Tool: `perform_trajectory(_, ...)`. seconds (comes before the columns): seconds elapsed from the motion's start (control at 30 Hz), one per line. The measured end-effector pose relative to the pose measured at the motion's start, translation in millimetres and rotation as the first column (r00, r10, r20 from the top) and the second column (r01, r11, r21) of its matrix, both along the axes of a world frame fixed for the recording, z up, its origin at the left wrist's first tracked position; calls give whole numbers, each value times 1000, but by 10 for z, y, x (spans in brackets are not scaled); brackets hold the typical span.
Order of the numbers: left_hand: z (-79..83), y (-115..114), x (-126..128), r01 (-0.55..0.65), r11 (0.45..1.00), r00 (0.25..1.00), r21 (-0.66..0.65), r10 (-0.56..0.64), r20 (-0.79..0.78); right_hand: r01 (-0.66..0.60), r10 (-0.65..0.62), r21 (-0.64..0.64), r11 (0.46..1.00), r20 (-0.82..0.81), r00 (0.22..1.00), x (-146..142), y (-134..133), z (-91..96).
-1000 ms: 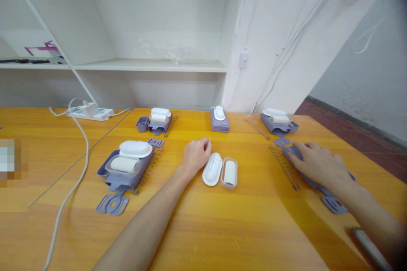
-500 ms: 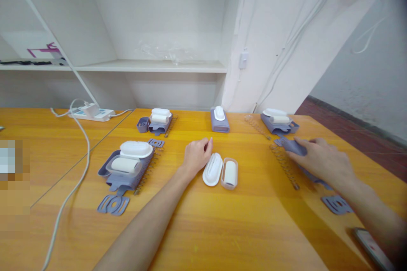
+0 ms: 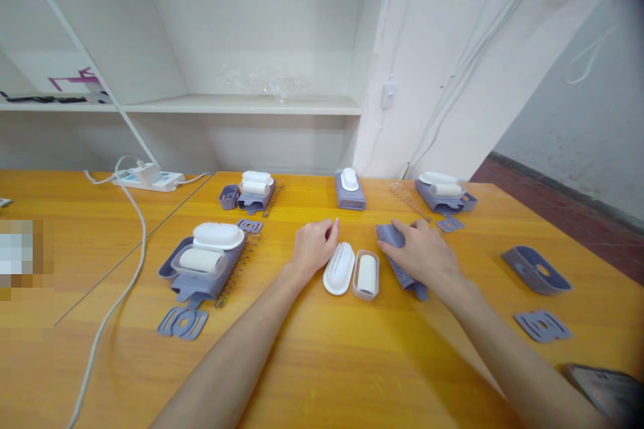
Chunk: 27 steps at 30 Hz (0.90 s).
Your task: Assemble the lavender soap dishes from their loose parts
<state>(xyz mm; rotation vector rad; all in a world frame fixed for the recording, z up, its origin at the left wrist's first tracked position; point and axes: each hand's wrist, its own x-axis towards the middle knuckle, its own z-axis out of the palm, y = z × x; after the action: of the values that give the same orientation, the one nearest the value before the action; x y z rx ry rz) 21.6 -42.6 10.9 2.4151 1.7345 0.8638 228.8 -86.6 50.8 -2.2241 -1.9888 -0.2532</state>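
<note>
My left hand (image 3: 316, 244) rests on the table with its fingers curled closed; whether anything lies inside is hidden. Just right of it lies a white ribbed oval lid (image 3: 339, 269), beside a clear oval tray (image 3: 366, 295) holding a white roller (image 3: 368, 273). On the far side of that tray my right hand (image 3: 425, 251) is closed over a purple-grey perforated plastic sleeve (image 3: 390, 236), low at the tabletop. Its fingers cover much of the sleeve. Farther right sit a purple-grey open holder (image 3: 538, 270) and a flat slotted plate (image 3: 542, 326).
Similar sets with purple sleeves stand at front left (image 3: 201, 281), back left (image 3: 255, 201) and back right (image 3: 440, 204). Coil springs (image 3: 236, 271) lie beside them. A purple box (image 3: 351, 203) stands at the back. A white cable (image 3: 143, 241) crosses the left; a phone (image 3: 604, 385) lies at lower right.
My right hand has brought the purple-grey sleeve left to beside the clear tray, uncovering the holder on the right. The spring seen there before no longer shows. My left hand has stayed put.
</note>
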Motion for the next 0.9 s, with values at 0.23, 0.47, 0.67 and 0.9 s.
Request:
perform_trajectory(0.23,4,9,-23,213,973,971,-87,-202,128,-73,74,39,997,-4,997,-265,-29,20)
perform_trajectory(0.47,11,32,-56,301,935,943,-186,-264,200,-520,508,-49,853,-157,847,-319,-190,333)
perform_trajectory(0.67,6,37,-49,290,935,946,-206,-248,208,-572,559,-191,798,-120,820,-487,-386,292)
perform_trajectory(0.9,-5,43,-49,288,936,944,-204,-242,225,-562,555,-149,814,-90,827,-504,-353,174)
